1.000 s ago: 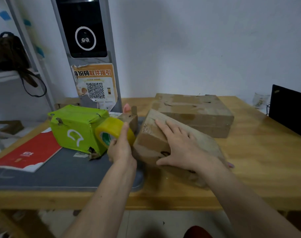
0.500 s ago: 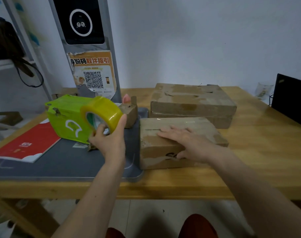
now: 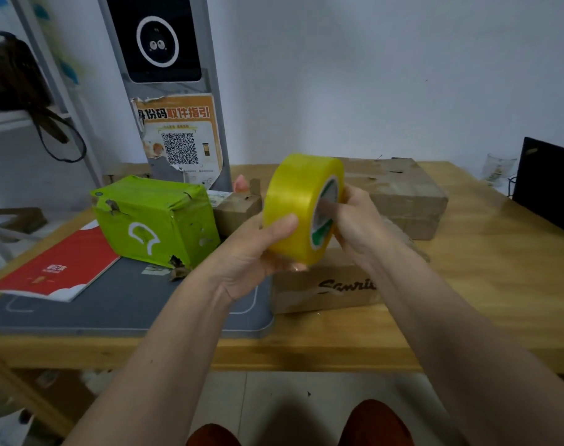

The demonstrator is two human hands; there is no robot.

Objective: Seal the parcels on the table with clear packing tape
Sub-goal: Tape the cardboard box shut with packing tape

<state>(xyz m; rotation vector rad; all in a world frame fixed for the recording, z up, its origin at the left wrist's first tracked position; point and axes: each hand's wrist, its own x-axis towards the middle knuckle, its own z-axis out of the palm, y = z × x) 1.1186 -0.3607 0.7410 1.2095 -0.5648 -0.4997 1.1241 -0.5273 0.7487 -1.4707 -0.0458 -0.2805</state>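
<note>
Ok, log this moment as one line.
phase: finding tape end | left hand: grips tape roll | right hand: holds roll's side | brown parcel: on table, untouched

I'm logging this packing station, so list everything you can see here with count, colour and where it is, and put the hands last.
tape roll: 1, yellowish, held up above the table's near middle
lettered carton: 1, brown, near edge, under the hands
large carton: 1, brown, far right of middle
small carton: 1, brown, behind the green parcel
green parcel: 1, green, left of middle, on the mat
grey mat: 1, grey, table's left half
red booklet: 1, red and white, left on the mat
kiosk post: 1, grey with black screen and orange poster, far left
table: 1, wooden
dark bag: 1, shelf at far left
left hand: holds the roll's outer face
right hand: fingers at the roll's core
</note>
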